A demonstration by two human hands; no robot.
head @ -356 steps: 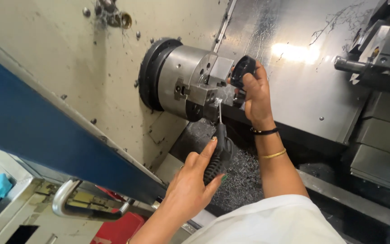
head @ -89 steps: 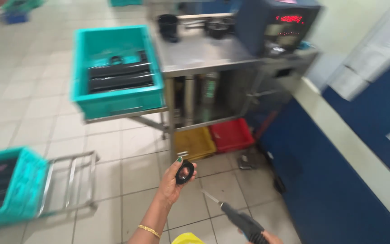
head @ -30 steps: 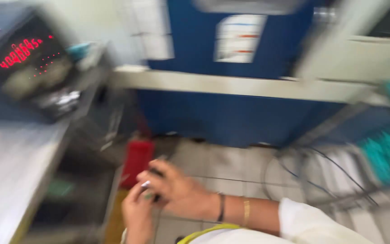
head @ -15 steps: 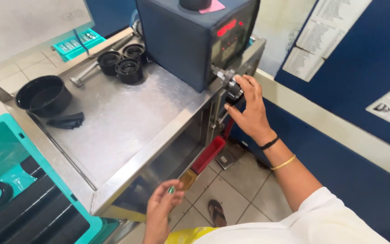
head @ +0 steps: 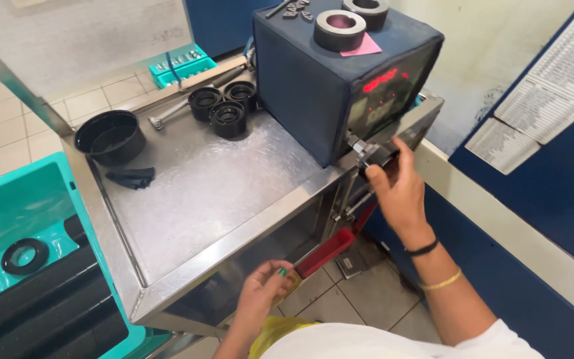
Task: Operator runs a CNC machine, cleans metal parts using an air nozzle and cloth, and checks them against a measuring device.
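A: Black ring [head: 375, 158], pressed to the metal fitting [head: 357, 145] at the front corner of the dark blue box [head: 337, 86]; the right hand [head: 396, 189] grips it, fingers closed around its rim.

B: And the left hand [head: 265, 292]?

A: Low, below the counter [head: 207, 193] edge, fingers curled; whether it holds anything cannot be told.

B: Advice for the grip?

A: Probably keep the ring square to the fitting and the wrist steady.

B: The counter?

A: Bare steel, carrying three black rings [head: 224, 110], a black bowl [head: 109, 137] and a long metal tool [head: 194, 100]. A teal crate [head: 28, 233] stands just beside it, a red bin [head: 327, 252] below, over tiled floor [head: 8, 126] and against a blue wall [head: 553, 199].
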